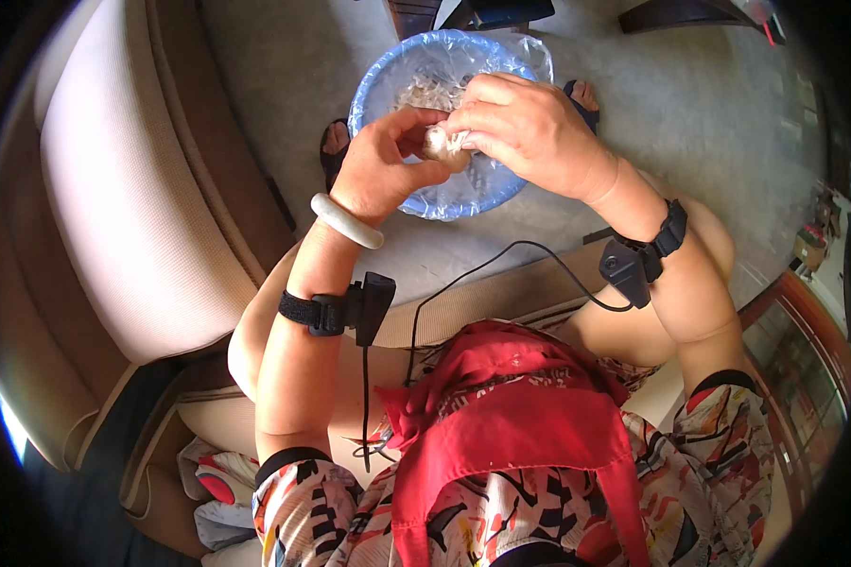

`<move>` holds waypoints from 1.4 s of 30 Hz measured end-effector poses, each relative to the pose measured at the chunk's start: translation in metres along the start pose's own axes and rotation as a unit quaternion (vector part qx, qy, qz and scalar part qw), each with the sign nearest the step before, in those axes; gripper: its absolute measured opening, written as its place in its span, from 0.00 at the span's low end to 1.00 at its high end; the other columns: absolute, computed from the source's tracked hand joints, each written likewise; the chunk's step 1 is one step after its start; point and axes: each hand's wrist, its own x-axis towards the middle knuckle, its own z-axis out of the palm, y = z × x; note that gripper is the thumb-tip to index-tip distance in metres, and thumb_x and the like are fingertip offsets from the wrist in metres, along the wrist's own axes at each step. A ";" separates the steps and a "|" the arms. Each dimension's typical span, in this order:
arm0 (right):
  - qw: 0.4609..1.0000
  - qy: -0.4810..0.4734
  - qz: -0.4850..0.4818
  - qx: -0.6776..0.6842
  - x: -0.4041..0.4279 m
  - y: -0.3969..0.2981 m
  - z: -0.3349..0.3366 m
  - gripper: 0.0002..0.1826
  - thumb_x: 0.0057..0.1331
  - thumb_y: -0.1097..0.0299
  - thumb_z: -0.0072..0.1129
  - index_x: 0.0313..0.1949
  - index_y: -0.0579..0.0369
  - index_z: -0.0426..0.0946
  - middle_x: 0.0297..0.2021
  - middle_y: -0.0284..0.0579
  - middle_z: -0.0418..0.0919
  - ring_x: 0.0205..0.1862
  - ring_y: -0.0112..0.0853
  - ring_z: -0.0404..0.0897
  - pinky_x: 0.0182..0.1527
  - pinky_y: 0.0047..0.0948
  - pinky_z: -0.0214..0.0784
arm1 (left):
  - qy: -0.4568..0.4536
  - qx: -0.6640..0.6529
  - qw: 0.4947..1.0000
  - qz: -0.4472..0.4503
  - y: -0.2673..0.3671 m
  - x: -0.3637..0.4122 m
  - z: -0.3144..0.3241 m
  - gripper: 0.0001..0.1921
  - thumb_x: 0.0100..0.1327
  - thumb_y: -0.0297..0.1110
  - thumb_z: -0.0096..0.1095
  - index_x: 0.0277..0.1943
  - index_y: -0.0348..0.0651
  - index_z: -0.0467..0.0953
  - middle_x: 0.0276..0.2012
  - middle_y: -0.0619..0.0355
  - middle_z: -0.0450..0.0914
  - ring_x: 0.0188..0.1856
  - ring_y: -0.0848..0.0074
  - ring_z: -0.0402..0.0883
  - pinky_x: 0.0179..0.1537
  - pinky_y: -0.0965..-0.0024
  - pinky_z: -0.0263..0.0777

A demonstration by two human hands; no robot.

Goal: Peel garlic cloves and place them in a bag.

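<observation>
My left hand (pixel 383 159) holds a pale, roundish bulb (pixel 445 150), which looks like garlic, between thumb and fingers. Its upper part is white and flaky, the lower part light tan. The thumb and fingertips of my right hand (pixel 521 127) pinch the flaky skin on its right side. Both hands are over a blue round bin (pixel 360 92) lined with clear plastic film. Whitish, papery scraps (pixel 429 92) lie inside it, partly hidden behind my hands.
The bin stands on a grey concrete floor (pixel 276 78) between my sandalled feet. A beige sofa (pixel 120 177) is at the left, a glass-topped wooden table (pixel 794 368) at the right. A black cable (pixel 468 273) runs from the right wrist device (pixel 627 269) across my lap.
</observation>
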 end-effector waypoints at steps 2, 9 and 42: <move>0.999 0.012 -0.028 -0.040 -0.001 0.000 0.000 0.04 0.59 0.71 0.61 0.35 0.52 0.78 0.30 0.41 0.73 0.34 0.42 0.78 0.36 0.38 0.73 | -0.004 0.033 0.999 -0.001 -0.002 0.001 -0.001 0.29 0.48 0.26 0.74 0.57 0.36 0.76 0.43 0.54 0.83 0.45 0.76 0.80 0.51 0.72 0.73; 0.995 0.042 -0.018 -0.087 -0.004 0.002 0.005 0.02 0.60 0.71 0.59 0.31 0.53 0.76 0.30 0.43 0.74 0.33 0.43 0.78 0.35 0.39 0.73 | 0.033 0.236 0.962 0.132 0.005 0.003 -0.001 0.31 0.46 0.32 0.77 0.56 0.40 0.78 0.46 0.52 0.82 0.50 0.64 0.80 0.54 0.65 0.73; 0.861 -0.009 0.406 0.306 0.003 -0.001 -0.002 0.08 0.60 0.70 0.67 0.37 0.60 0.83 0.28 0.35 0.81 0.27 0.17 0.75 0.27 0.17 0.67 | 0.116 0.328 0.935 0.067 0.018 -0.002 0.020 0.31 0.46 0.54 0.79 0.40 0.30 0.83 0.32 0.47 0.85 0.34 0.66 0.85 0.39 0.67 0.77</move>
